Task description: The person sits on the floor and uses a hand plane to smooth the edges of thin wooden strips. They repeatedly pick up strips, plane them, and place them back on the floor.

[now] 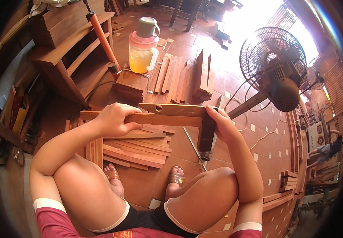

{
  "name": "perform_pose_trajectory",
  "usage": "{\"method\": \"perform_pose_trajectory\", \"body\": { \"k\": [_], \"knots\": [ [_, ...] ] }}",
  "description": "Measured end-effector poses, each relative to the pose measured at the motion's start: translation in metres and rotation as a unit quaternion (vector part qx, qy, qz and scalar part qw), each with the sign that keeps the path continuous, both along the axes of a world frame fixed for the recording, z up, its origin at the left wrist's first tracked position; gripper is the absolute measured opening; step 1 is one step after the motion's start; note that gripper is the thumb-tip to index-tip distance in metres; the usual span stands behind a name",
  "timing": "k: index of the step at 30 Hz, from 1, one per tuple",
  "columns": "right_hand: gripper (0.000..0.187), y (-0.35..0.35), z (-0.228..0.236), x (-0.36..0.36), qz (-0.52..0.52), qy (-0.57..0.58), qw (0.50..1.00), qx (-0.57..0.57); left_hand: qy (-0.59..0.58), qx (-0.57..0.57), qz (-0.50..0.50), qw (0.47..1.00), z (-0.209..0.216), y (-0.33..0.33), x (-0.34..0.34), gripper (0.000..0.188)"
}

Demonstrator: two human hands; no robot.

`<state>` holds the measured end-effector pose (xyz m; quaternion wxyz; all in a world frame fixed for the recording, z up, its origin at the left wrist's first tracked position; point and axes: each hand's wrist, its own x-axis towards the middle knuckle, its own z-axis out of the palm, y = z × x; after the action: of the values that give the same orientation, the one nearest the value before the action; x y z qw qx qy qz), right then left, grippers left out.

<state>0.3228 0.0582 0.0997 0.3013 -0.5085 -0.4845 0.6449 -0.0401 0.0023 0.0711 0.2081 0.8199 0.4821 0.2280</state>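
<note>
Left hand [114,119] and right hand [222,126] grip a try square [179,115] above tiled workshop floor [266,146].

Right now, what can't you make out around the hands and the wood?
- Head view: left hand covers part of the wooden strip.
- Right hand hides the try square corner; fit against the strip unreadable.
- Doorway glare washes out the floor beyond.
- Person at right edge: too small.

jug [143,55] behind slat pile [135,148]; fan [272,65] right
</note>
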Motion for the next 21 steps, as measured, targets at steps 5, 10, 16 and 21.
{"method": "perform_pose_trajectory", "body": {
  "k": [5, 10, 16, 21],
  "knots": [
    [0.040, 0.002, 0.005, 0.002, 0.047, 0.017, 0.999, -0.010, -0.003, 0.003, 0.002, 1.000, -0.002, 0.000, 0.000, 0.041],
    [0.038, 0.000, 0.002, 0.001, 0.022, 0.011, 1.000, -0.003, 0.004, 0.010, 0.006, 1.000, 0.000, -0.001, 0.000, 0.041],
    [0.049, -0.001, 0.003, -0.003, 0.011, 0.010, 1.000, 0.017, 0.010, 0.026, 0.011, 1.000, 0.001, -0.001, 0.001, 0.043],
    [0.043, 0.001, -0.001, 0.002, 0.011, -0.001, 1.000, 0.006, 0.012, 0.025, 0.013, 1.000, 0.004, -0.001, 0.001, 0.040]
  ]
}}
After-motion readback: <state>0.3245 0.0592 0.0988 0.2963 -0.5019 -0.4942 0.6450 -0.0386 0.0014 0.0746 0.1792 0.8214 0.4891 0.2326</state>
